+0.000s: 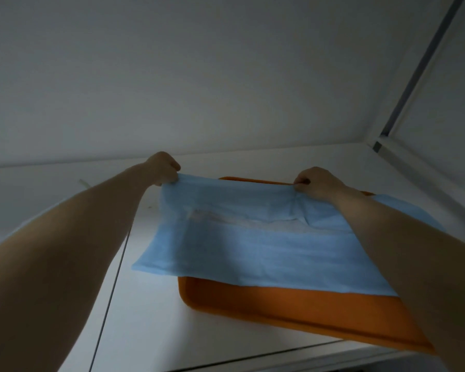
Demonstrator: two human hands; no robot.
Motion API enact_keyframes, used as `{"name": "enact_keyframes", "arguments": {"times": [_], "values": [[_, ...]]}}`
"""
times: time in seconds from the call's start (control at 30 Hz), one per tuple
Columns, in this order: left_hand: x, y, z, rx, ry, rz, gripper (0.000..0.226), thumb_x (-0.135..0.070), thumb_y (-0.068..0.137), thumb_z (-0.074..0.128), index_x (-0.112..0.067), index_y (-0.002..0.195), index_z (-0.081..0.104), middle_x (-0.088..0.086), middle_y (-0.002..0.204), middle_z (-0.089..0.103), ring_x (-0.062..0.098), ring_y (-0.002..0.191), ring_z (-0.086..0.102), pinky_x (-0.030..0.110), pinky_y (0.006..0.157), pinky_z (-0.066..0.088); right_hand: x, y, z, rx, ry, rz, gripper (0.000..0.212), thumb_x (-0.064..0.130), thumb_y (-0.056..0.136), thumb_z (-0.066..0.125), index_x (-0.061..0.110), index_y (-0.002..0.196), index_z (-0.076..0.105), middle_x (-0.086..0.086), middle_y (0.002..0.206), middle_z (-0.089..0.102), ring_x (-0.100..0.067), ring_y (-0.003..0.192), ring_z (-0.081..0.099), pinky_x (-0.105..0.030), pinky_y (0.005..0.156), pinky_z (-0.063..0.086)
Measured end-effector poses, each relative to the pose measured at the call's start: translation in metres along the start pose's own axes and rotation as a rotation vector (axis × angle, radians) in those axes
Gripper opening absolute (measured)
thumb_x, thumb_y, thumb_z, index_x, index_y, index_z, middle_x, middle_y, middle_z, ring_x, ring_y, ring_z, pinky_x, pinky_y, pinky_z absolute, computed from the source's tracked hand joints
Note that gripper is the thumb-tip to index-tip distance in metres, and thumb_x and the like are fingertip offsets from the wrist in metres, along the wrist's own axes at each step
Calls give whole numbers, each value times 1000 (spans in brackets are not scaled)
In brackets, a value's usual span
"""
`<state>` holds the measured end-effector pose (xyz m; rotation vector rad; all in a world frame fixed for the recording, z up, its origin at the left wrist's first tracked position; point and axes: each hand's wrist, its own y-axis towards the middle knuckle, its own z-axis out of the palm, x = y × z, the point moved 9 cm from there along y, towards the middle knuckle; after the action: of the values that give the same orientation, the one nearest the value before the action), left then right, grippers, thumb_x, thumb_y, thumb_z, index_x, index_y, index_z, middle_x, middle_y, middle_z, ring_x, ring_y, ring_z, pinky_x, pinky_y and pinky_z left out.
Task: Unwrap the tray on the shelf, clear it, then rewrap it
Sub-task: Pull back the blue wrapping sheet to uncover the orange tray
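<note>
On the shelf (145,318), mid-frame, left hand (164,167) and right hand (317,182) are pinching far corners of the wrap (253,245), stretching it, likely to cover the tray (293,304).

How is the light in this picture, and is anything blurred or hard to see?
Head view: dim overall; both forearms lie in dark shadow; the white shelf is brightest beside the orange tray; the blue cloth looks soft, without fine texture.

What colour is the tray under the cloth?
Orange; the tray shows best in the head view.
</note>
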<state>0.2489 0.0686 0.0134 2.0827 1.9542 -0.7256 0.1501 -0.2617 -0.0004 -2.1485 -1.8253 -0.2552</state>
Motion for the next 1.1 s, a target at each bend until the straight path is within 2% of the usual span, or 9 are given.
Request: {"name": "enact_keyframes", "arguments": {"times": [0.07, 0.1, 0.17, 0.23, 0.4, 0.5, 0.7, 1.0, 1.1], "values": [[9, 0, -3, -35, -55, -31, 39, 7, 81, 64, 5, 120, 60, 30, 107, 61, 23, 58, 64, 23, 44, 54, -3, -1, 3, 20, 32, 47, 34, 30, 96, 49, 7, 114, 65, -11, 120, 62, -27, 111, 56, -27, 87, 41], [12, 0, -3, -50, -87, -52, 39, 7, 80, 66, 6, 118, 60, 30, 105, 62, 18, 50, 65, 26, 47, 55, -6, -1, 4, 30, 32, 76, 36, 31, 96, 47, 6, 117, 63, -11, 122, 60, -27, 113, 55, -27, 87, 40], [11, 1, -4, -107, -17, -64, 39, 6, 81, 63, 7, 120, 59, 26, 119, 60, 25, 83, 72, 38, 79, 59, -13, -3, 5, 55, -11, 117, 34, 22, 95, 47, 5, 121, 60, -13, 128, 57, -27, 116, 53, -27, 92, 41], [1, -5, -8, -205, 170, -38, 41, 4, 85, 54, 4, 126, 55, 21, 132, 53, 34, 119, 55, 38, 101, 46, -21, -7, 4, 83, -61, 133, 32, 12, 91, 50, 4, 120, 61, -14, 125, 58, -27, 114, 54, -31, 96, 43], [-64, -20, 19, -206, 204, 183, 47, -1, 85, 50, -11, 132, 54, 14, 139, 49, 30, 128, 47, 33, 105, 38, -39, -24, -6, 76, -106, 149, 31, 9, 90, 49, 4, 118, 61, -13, 120, 60, -27, 107, 57, -32, 89, 47], [-126, -43, 60, -66, 196, 416, 40, -9, 85, 55, -16, 123, 63, 6, 130, 59, 24, 123, 52, 28, 103, 39, -54, -34, -7, 118, -156, 150, 27, 9, 89, 49, 3, 112, 63, -14, 116, 62, -22, 93, 55, -24, 64, 41], [-211, -105, 154, 284, 322, 707, 48, -28, 85, 67, -14, 130, 57, 3, 133, 57, 18, 120, 53, 20, 96, 37, -81, -45, -13, 43, -164, 156, 31, 20, 94, 49, 14, 122, 60, -10, 128, 56, -27, 116, 53, -32, 97, 42], [-228, -112, 168, 237, 342, 719, 22, -16, 85, 61, -11, 103, 73, 2, 107, 71, 17, 102, 63, 21, 77, 45, -100, -47, -12, 29, -204, 148, 34, 23, 94, 50, 16, 127, 56, -8, 130, 55, -27, 116, 53, -33, 97, 44], [-223, -111, 173, 350, 250, 625, 19, -10, 81, 64, -7, 96, 74, 0, 90, 69, 12, 83, 62, 17, 67, 43, -101, -46, -10, 36, -222, 139, 38, 14, 95, 47, 14, 133, 51, -11, 134, 51, -28, 119, 52, -34, 99, 43]]}}
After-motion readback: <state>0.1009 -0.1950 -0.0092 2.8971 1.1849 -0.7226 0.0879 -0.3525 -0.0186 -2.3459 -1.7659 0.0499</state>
